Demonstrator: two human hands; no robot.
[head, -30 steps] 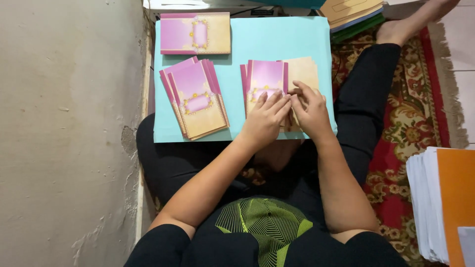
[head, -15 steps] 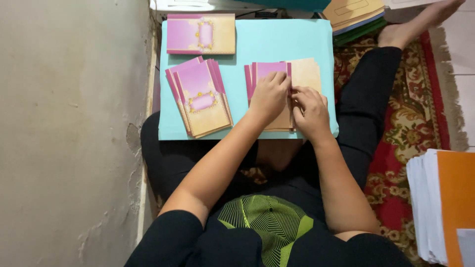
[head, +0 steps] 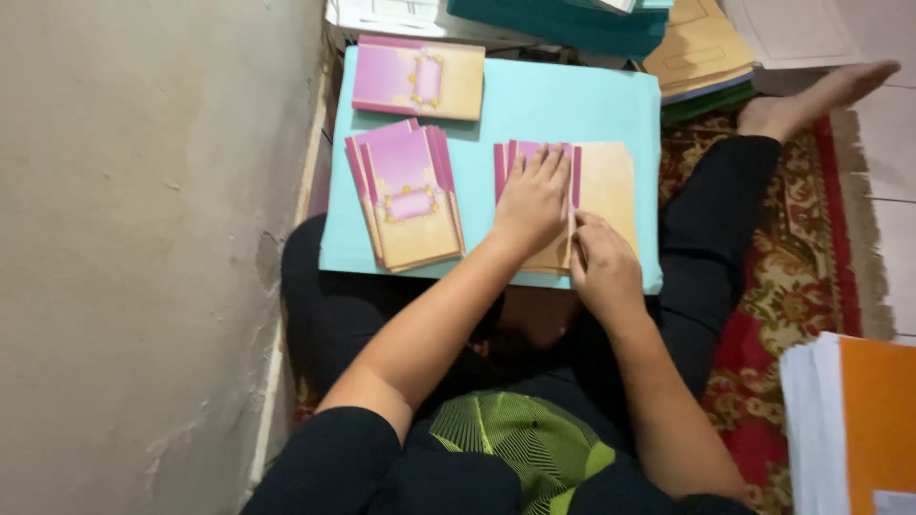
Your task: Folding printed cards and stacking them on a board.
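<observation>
Left hand (head: 534, 195) flat on card (head: 601, 181)

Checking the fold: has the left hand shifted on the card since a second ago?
Yes. The left hand slid up the card, toward the turquoise board's far edge.

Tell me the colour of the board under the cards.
Light turquoise board, plain, seen in the head view.

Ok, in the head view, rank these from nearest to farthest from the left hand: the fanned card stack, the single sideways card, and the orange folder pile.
Measured from the left hand, which lies flat on the card being folded:
1. Fanned card stack, just to its left on the blue board.
2. Single sideways card, at the board's far left corner.
3. Orange folder pile, on the floor, far right.
</observation>
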